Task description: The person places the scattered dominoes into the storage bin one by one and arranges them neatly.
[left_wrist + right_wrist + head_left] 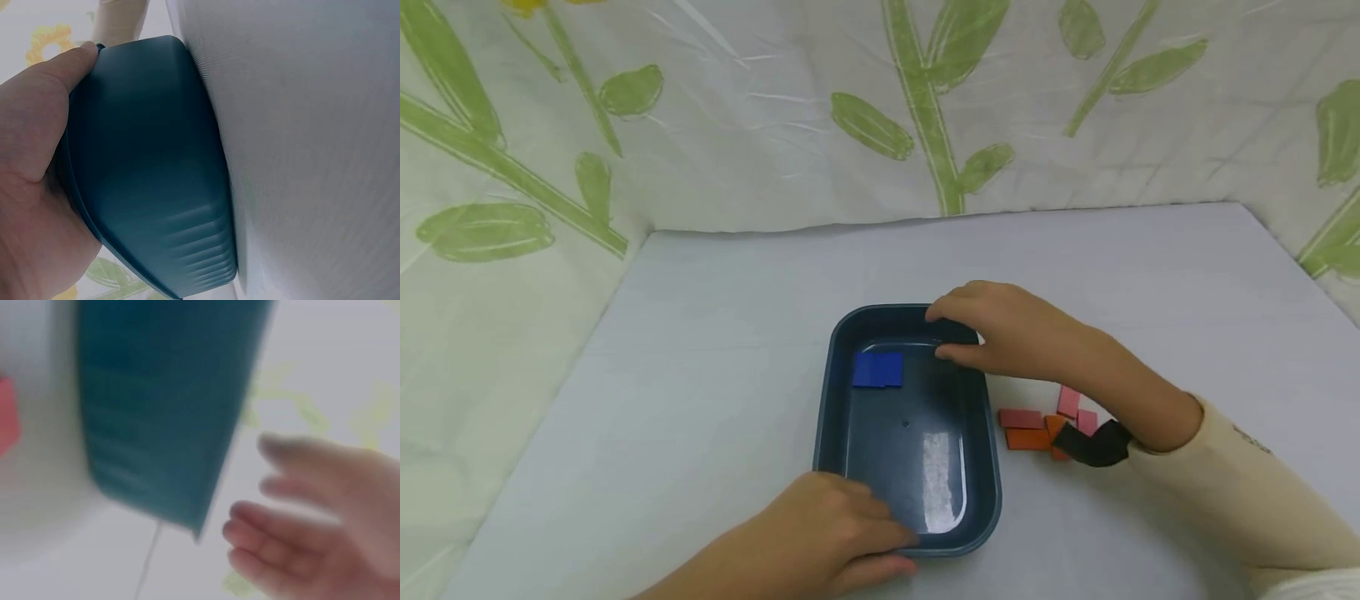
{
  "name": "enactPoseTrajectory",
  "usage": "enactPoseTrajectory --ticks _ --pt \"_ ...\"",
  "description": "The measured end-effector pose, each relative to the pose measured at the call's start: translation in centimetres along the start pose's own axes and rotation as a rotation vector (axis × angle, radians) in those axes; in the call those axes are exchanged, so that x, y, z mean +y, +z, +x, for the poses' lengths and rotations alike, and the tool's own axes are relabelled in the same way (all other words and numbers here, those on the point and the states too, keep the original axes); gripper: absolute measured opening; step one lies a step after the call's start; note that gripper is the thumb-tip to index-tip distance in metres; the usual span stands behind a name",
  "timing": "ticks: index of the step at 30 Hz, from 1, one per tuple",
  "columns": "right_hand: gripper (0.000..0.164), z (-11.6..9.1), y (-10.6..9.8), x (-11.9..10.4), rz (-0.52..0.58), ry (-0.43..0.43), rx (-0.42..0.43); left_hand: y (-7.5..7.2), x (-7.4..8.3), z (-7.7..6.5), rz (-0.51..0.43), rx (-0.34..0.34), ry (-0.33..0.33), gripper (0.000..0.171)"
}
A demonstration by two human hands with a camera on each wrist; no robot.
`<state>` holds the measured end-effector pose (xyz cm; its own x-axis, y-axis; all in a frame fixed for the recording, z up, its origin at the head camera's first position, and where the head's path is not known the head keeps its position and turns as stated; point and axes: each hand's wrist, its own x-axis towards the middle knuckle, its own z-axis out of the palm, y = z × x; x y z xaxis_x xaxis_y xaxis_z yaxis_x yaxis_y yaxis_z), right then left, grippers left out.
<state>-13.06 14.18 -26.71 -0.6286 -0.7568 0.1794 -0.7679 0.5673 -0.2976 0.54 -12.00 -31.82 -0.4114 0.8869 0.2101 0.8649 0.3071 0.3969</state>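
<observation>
The left hand [848, 527] clasps a dark-blue rectangular plastic tray [902, 462] well short of the tabletop's far edge, the right hand [1000, 329], grip released, hovers at its far-right corner, flat blue rectangles [877, 369] lie inside, and pink rectangles [1019, 418] and orange rectangles [1027, 439] lie toward the right edge.

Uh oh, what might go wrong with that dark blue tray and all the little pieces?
The left hand grips the near rim of the tray, so a sudden pull might slide the blue pieces around inside. The right hand is at the far right corner, its forearm close to pink pieces and orange pieces; sweeping back low might scatter them.
</observation>
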Motion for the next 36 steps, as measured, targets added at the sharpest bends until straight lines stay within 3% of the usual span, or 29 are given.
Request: enactPoseTrajectory --ticks 8,16,20,23,28,36 --pt "0.033 -5.0 -1.7 0.6 -0.017 0.109 -0.069 0.0 0.1 -0.1 0.001 0.027 0.009 0.020" --pt "0.030 -8.7 -0.4 1.0 0.048 0.183 -0.164 0.1 0.0 -0.2 0.005 0.040 0.031 0.020" --pt "0.026 -10.0 0.8 1.0 0.041 0.134 -0.177 0.2 0.0 -0.1 0.010 0.041 0.036 0.020" --pt "0.028 -10.7 1.6 1.1 -0.023 0.074 -0.155 0.2 -0.1 -0.1 0.020 0.041 0.038 0.022" --pt "0.036 -11.4 2.4 1.2 -0.094 0.046 -0.170 0.3 -0.2 -0.1 0.030 0.044 0.044 0.021" --pt "0.038 -12.0 2.4 1.3 -0.102 0.025 -0.135 0.3 -0.2 -0.1 0.041 0.055 0.056 0.020"
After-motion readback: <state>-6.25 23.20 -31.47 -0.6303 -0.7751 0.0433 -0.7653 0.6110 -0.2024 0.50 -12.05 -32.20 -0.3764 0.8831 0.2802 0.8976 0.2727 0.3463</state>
